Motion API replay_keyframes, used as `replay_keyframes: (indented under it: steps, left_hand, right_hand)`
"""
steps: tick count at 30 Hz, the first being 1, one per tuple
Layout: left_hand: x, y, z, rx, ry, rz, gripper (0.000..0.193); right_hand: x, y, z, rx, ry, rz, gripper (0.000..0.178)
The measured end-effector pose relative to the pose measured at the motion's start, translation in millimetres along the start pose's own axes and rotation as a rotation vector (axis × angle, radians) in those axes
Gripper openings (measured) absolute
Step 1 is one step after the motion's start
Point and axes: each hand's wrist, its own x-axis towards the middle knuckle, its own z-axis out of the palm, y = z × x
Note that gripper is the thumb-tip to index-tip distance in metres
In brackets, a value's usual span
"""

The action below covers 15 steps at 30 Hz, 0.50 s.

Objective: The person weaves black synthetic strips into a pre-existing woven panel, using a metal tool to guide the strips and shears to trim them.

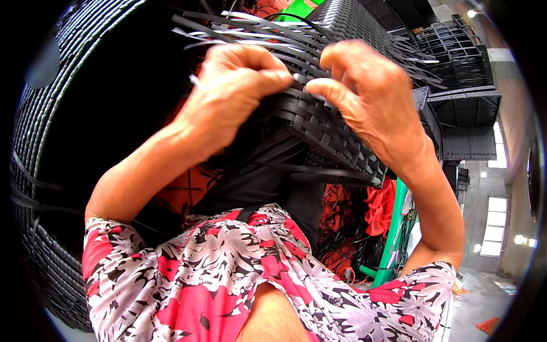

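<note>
A dark woven panel (336, 134) of flat plastic strips lies across my lap, its corner toward me. Loose strip ends (250, 37) fan out from its far left side, some catching pale light. My left hand (236, 80) is closed, thumb and forefinger pinched on a flat plastic strip (298, 78) at the panel's edge. Just to the right, my right hand (370, 91) is over the weave with its fingers curled. A gap shows between its thumb and forefinger, and the thumb tip is close to the same strip. Motion blurs the right fingers a little.
A large curved bundle of dark strips (43, 131) rises on the left. On the right are a green frame bar (392, 239) and red cloth (380, 208). Stacked dark woven furniture (470, 122) stands farther off, beside a grey floor (484, 302).
</note>
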Motion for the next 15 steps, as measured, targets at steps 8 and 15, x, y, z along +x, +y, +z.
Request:
replay_keyframes:
  steps: [8,15]
  left_hand:
    - [-12.8,71.1,-89.6,1.602,1.005,0.836,0.016]
    - [-21.7,41.0,29.0,1.114,-0.245,0.739,0.083]
  right_hand:
    - [-62.0,7.1,-20.3,-0.014,0.144,0.085,0.076]
    - [-99.2,18.5,16.0,-0.161,-0.093,0.173,0.108]
